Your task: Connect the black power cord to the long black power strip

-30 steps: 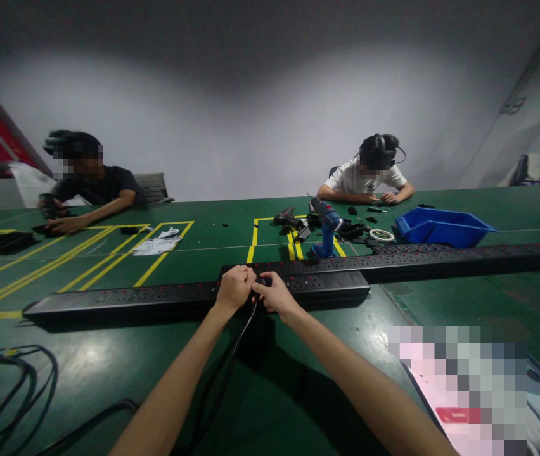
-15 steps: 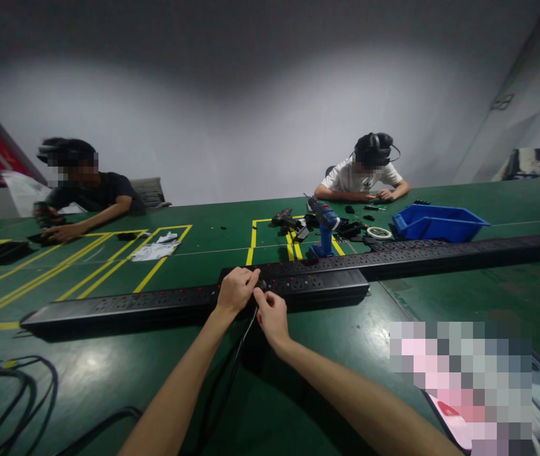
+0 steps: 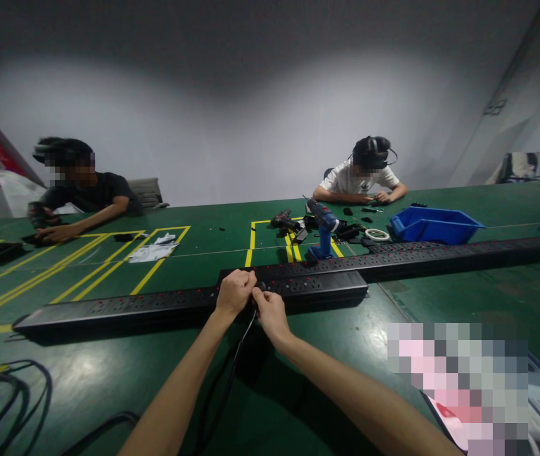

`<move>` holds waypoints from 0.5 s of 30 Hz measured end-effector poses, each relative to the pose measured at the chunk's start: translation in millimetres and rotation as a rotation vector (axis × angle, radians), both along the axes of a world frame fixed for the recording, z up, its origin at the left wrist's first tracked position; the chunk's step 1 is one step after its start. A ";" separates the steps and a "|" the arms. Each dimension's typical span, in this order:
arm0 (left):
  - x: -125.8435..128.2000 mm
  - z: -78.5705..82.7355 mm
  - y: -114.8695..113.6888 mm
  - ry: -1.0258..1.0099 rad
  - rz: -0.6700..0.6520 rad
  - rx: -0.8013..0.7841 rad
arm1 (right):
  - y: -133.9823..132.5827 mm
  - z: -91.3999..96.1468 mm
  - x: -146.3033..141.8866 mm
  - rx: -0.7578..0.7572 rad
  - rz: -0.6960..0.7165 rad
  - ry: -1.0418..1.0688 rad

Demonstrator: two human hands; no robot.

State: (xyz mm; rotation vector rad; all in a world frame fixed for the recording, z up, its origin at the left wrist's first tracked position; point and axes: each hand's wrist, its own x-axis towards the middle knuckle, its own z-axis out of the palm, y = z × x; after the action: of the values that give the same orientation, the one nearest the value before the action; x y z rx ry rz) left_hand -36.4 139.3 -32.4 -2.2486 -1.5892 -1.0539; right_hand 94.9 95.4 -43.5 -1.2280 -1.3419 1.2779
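A long black power strip with red-marked sockets lies across the green table in front of me. My left hand is closed in a fist over its near edge at the middle. My right hand is closed beside it, fingertips pinching at the spot where a black cable leaves the strip and runs down toward me between my forearms. What exactly the fingers pinch is hidden. A second, longer power strip lies just behind and stretches to the right.
A blue cordless drill stands behind the strips among dark tools and a tape roll. A blue bin sits at the right. Two other people work across the table. Coiled black cables lie at the near left.
My right hand slid from on top of the strip down to its near edge by the cable. The left fist stayed in place. The view shifted slightly.
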 end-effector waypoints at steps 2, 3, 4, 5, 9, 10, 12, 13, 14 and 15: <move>-0.8 -2.0 1.4 0.009 0.004 0.014 | -4.2 -6.3 -2.9 0.115 -0.100 0.012; -0.9 -2.7 1.8 0.010 0.005 0.021 | -6.2 -8.9 -4.1 0.161 -0.139 0.021; -1.0 -3.3 2.0 0.007 0.005 0.027 | -7.8 -11.2 -4.9 0.190 -0.154 0.027; -1.0 -3.7 2.0 0.003 0.004 0.033 | -8.9 -12.9 -5.4 0.208 -0.155 0.033; -0.6 -3.9 1.6 -0.013 0.006 0.050 | -8.4 -15.6 -4.7 0.224 -0.136 0.058; -0.6 -3.7 1.7 -0.012 0.006 0.052 | -7.4 -15.7 -4.2 0.221 -0.136 0.069; -0.6 -3.3 1.9 -0.009 0.010 0.051 | -5.2 -15.9 -3.4 0.222 -0.131 0.089; -0.6 -3.0 2.0 -0.008 0.014 0.050 | -4.1 -16.0 -3.1 0.225 -0.124 0.098; -0.6 -2.8 2.0 -0.008 0.020 0.048 | -3.1 -16.1 -2.8 0.226 -0.117 0.105; -0.4 -2.7 2.0 -0.009 0.025 0.046 | -2.2 -16.2 -2.6 0.223 -0.111 0.112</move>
State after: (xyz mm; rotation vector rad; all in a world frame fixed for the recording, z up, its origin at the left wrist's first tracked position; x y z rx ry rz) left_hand -36.8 141.4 -35.1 -2.1915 -1.5758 -1.0840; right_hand 92.3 93.3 -59.6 -1.0459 -1.2796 1.0718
